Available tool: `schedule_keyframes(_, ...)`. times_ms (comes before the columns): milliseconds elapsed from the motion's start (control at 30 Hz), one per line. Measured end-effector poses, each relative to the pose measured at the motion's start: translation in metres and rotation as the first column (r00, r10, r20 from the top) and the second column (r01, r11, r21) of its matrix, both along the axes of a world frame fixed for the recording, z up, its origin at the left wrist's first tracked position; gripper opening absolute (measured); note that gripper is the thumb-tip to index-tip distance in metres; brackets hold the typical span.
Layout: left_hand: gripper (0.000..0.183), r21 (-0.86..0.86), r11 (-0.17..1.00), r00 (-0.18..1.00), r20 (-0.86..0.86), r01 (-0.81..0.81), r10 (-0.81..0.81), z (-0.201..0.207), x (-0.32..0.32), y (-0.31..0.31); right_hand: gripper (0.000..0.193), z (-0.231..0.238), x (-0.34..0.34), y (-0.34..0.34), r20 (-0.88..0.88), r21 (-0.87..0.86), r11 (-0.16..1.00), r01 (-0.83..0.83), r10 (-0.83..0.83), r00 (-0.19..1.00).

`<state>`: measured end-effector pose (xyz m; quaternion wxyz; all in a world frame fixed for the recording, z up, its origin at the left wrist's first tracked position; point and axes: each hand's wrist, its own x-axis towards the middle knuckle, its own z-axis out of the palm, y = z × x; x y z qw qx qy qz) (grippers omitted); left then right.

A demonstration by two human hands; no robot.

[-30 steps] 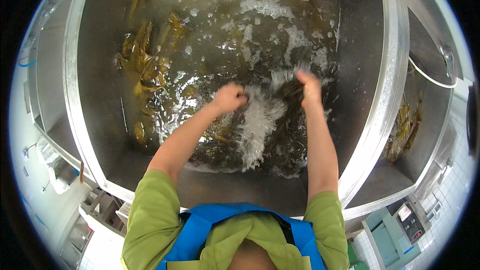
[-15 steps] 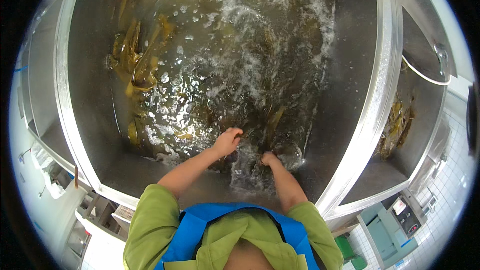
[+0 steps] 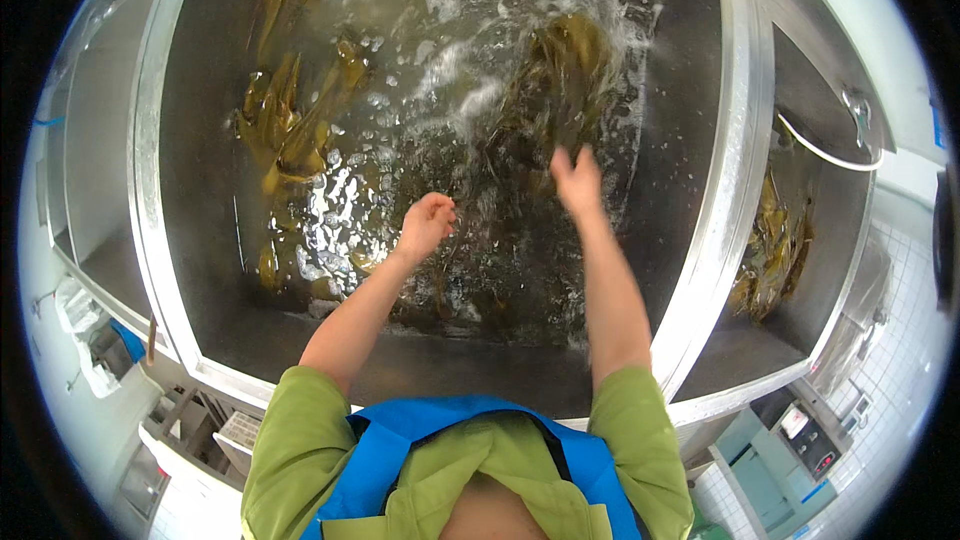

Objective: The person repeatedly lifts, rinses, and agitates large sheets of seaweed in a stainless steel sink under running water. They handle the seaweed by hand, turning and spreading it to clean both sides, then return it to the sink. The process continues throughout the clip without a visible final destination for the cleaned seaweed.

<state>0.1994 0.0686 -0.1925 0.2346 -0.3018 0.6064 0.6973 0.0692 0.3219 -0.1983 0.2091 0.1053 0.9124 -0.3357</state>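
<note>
Murky, foaming water (image 3: 430, 110) lies in a deep metal sink (image 3: 690, 140) in front of me. Above its near half is my left hand (image 3: 428, 227), fingers curled in; whatever they might hold cannot be made out. My right hand (image 3: 578, 183) reaches farther out, slightly blurred, thumb and fingers apart. Just beyond its fingertips a bunch of brown-green seaweed (image 3: 575, 55), like broad kelp fronds, spreads under the surface. More kelp fronds (image 3: 285, 120) float along the sink's left side.
A thick metal rim (image 3: 740, 120) divides this sink from another on the right, where more kelp (image 3: 770, 240) lies. A white hose (image 3: 825, 152) hangs there by a tap (image 3: 858, 110). At the left stands another metal basin (image 3: 105, 130).
My right hand has come up out of the water and moved forward. My left hand has shifted slightly forward and left. A bunch of kelp now shows at the far right of the sink.
</note>
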Motion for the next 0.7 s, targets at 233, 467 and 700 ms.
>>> schedule_keyframes(233, 0.01, -0.097, 0.954, 0.925, 0.292, 0.283, -0.244, -0.031, 0.099, -0.002, 0.038, -0.051, 0.262, 0.034, 0.9, -0.134, 0.714, -0.687, 0.378, 0.217)
schedule_keyframes(467, 0.004, -0.045, 0.964, 0.959, 0.123, 0.262, -0.255, -0.004, 0.069, 0.013, 0.023, 0.024, -0.029, 0.009, 0.314, -0.366, 0.841, 0.4, -0.293, 0.903)
schedule_keyframes(700, 0.026, -0.298, 0.923, 0.957, -0.082, 0.244, -0.279, -0.007, 0.008, 0.024, 0.022, 0.101, -0.112, 0.016, -0.363, -0.614, 0.788, -0.032, -0.247, 0.898)
